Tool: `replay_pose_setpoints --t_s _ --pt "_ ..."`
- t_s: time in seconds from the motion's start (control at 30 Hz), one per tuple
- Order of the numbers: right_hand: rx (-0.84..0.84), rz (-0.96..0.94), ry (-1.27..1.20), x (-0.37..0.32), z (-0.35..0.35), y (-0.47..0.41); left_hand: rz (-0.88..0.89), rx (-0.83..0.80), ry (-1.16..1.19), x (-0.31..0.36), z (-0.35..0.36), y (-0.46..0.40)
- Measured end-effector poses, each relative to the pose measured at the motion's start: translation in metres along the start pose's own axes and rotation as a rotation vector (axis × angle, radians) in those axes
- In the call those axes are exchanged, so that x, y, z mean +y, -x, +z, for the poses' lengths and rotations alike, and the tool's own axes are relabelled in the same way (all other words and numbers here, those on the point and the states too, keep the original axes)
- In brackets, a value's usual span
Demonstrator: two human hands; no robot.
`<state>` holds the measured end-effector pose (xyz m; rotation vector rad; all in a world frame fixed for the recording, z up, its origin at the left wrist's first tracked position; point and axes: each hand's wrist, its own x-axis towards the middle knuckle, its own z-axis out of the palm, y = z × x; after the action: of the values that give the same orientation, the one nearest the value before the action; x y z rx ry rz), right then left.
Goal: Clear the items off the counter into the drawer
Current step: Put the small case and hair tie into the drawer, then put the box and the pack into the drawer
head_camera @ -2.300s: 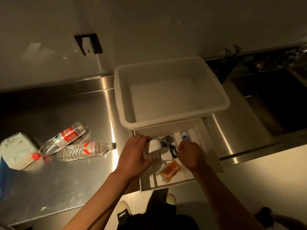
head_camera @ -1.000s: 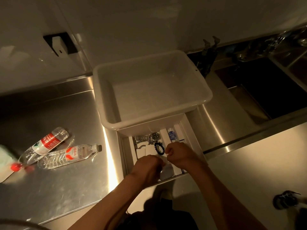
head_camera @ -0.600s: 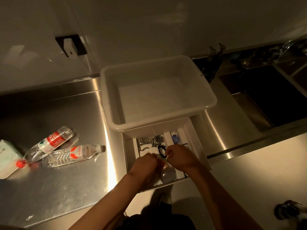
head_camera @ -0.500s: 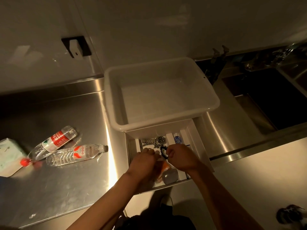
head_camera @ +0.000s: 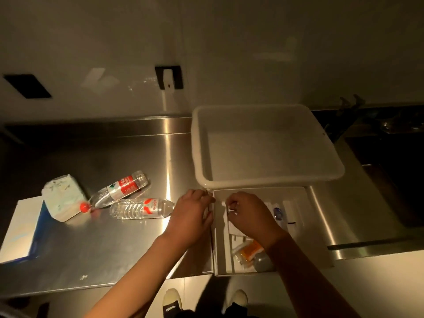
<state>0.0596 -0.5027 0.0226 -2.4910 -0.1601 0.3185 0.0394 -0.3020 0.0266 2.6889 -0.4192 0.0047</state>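
Note:
The white drawer (head_camera: 298, 228) stands pulled out under the counter edge. In its front part lie an orange packet (head_camera: 249, 251) and a grey rounded object (head_camera: 263, 263); a small blue item (head_camera: 277, 213) sits further back. My right hand (head_camera: 247, 214) hovers over the drawer's back left with its fingers curled in, hiding what is under it. My left hand (head_camera: 190, 214) lies palm down at the drawer's left wall, fingertips at its back corner. On the steel counter (head_camera: 91, 249) two clear water bottles (head_camera: 121, 189) (head_camera: 142, 208) lie on their sides.
A large white plastic bin (head_camera: 330, 157) sits on the counter and overhangs the back of the drawer. A pale tissue pack (head_camera: 62, 198) and a white and blue box (head_camera: 20, 228) lie at the left. A dark sink (head_camera: 390, 168) is at the right.
Both hands have moved from the drawer's front toward its back left corner, the left one out to the drawer's wall. The orange packet and grey object now lie uncovered. The camera has swung left.

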Motion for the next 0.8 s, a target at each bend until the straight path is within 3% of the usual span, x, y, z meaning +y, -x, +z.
replay_pose_setpoints --t_s 0.13,0.8 --pt "0.023 -0.115 -0.031 -0.045 0.022 -0.011 -0.132 0.048 -0.004 -0.050 -0.028 0.022" --pt "-0.276 -0.446 -0.010 -0.263 0.197 -0.074 -0.743 0.230 0.002 -0.270 -0.126 0.177"
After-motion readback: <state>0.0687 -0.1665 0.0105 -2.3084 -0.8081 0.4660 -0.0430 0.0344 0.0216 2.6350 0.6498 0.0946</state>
